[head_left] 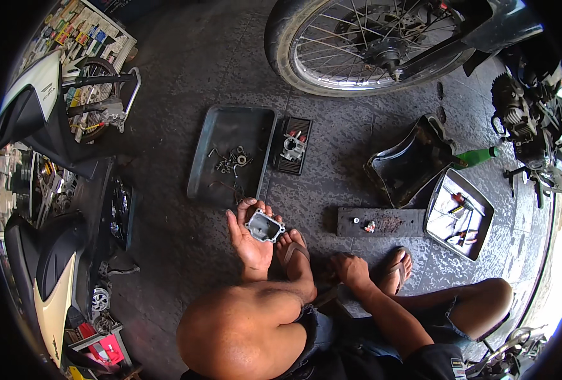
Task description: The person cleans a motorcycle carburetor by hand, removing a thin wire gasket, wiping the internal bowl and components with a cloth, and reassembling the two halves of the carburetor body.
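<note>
My left hand (250,249) is closed round a grey cast metal bowl (262,225), held palm up with the hollow facing me. My right hand (352,272) is low beside my right foot, fingers curled; I cannot make out what, if anything, is in it. Beyond the bowl lies a dark plastic tray (200,152) with several small metal parts (236,158) and a thin wire in it. A carburettor body (293,147) rests on a black finned rectangular piece (291,165) right of the tray. A dark board (395,223) carries a few small parts (369,226).
A tray of tools (430,215), a green bottle (474,156) and a black curved panel (407,159) lie at right. A motorcycle wheel (293,63) stands ahead, an engine (521,120) at far right. Body panels (31,247) and shelves of boxes (94,35) line the left.
</note>
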